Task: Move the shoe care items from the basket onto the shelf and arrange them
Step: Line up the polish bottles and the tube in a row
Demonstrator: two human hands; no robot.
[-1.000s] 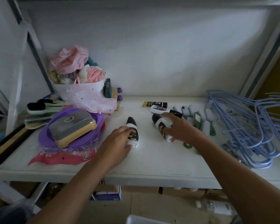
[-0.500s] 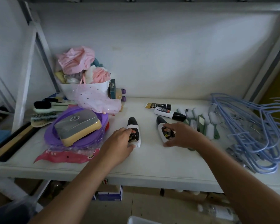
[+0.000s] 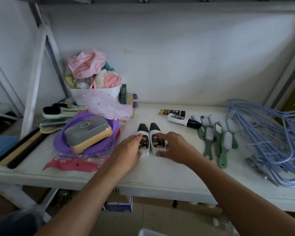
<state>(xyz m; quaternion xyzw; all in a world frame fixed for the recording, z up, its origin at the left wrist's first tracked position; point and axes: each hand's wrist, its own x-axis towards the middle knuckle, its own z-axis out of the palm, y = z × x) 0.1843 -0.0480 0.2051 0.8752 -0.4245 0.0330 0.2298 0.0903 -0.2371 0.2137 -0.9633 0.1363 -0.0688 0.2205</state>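
The white shelf (image 3: pixel 160 172) carries one heap of blue hangers (image 3: pixel 271 142) at the right. The left hand (image 3: pixel 126 150) grasps the left bottle (image 3: pixel 144 143) and the right hand (image 3: pixel 174 147) grasps the right bottle (image 3: pixel 156 142). These two lie side by side. One third bottle (image 3: pixel 182 120) and one tube (image 3: pixel 170 111) lie behind.

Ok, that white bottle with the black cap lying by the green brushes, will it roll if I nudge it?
Possibly: the bottle lies on its side on the shelf with nothing propping its near side. It looks like small plastic, so likely light and stiff. Its glossy cap may be slippery.
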